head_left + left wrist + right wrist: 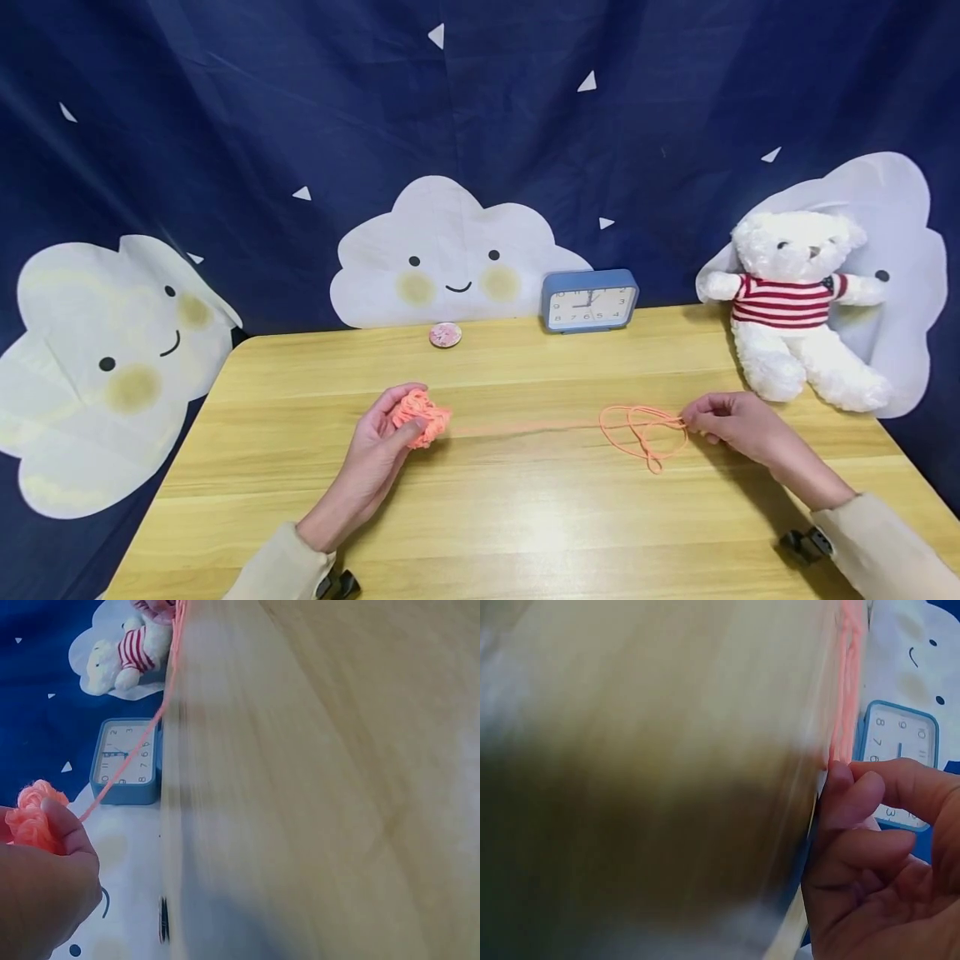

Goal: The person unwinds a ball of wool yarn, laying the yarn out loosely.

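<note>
A bundle of coral-orange yarn (422, 417) sits in my left hand (382, 442), gripped between thumb and fingers above the table's left half. From it a single strand (525, 427) runs to the right, almost straight. My right hand (738, 423) pinches the yarn between thumb and fingertips, and loose loops (645, 433) spread out to the left of those fingertips. In the left wrist view the bundle (36, 817) shows between thumb and fingers, the strand passing in front of the clock. The right wrist view has several strands (846, 690) meeting at the pinching fingertips.
On the wooden table (480, 517), a blue clock (590, 302) stands at the back edge, with a small round pink patterned disc (446, 335) left of it. A white teddy bear (798, 308) in a striped shirt sits back right. Behind hangs a dark blue curtain (480, 100) with clouds.
</note>
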`<move>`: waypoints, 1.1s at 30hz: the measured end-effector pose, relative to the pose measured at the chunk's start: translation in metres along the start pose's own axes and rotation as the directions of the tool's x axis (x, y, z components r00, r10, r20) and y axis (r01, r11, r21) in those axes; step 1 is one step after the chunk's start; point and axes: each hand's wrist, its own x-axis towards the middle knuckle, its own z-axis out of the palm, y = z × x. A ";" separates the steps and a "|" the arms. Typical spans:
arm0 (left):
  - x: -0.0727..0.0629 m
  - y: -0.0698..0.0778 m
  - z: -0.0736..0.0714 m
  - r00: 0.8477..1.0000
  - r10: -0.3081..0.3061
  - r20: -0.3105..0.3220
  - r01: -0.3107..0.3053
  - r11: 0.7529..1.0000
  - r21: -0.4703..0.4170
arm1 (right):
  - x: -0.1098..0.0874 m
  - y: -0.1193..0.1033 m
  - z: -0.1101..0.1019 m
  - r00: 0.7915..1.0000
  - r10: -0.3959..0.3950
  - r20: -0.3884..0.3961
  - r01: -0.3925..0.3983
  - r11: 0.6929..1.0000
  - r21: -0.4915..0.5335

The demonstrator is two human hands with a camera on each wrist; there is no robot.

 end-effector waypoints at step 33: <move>0.000 0.007 0.017 0.989 -0.020 0.148 0.020 1.000 0.003 | 0.018 -0.098 0.142 0.912 -0.326 0.248 0.169 0.851 0.498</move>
